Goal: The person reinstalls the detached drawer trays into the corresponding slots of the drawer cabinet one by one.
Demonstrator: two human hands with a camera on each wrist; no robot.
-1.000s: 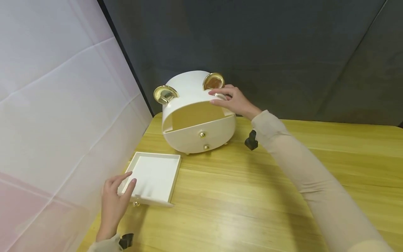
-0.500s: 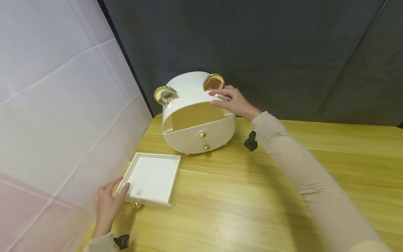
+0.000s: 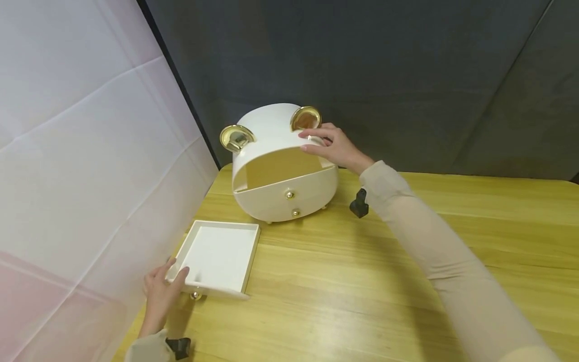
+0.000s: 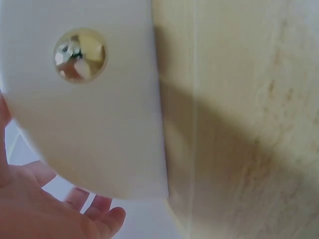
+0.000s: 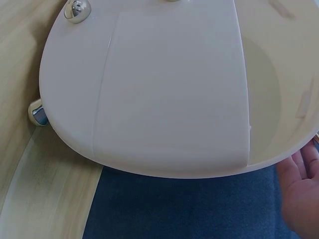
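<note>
A white rounded cabinet with two gold ears stands at the back of the wooden table. Its upper slot is empty and two lower drawers with gold knobs are in place. My right hand rests on the cabinet's top edge beside the right ear, fingers fairly straight. In the right wrist view the cabinet fills the frame, and only the right hand's palm shows. A removed white drawer lies flat at the near left. My left hand grips its near-left corner, thumb over the rim. The left wrist view shows the drawer's front, its gold knob and my left hand below.
A white sheet rises close along the table's left edge, just beside the drawer. A dark backdrop hangs behind the cabinet. Bare tabletop stretches to the right and front of the cabinet.
My left hand drew back from inside the drawer to its near-left corner and took hold there. The right hand and the cabinet stayed put.
</note>
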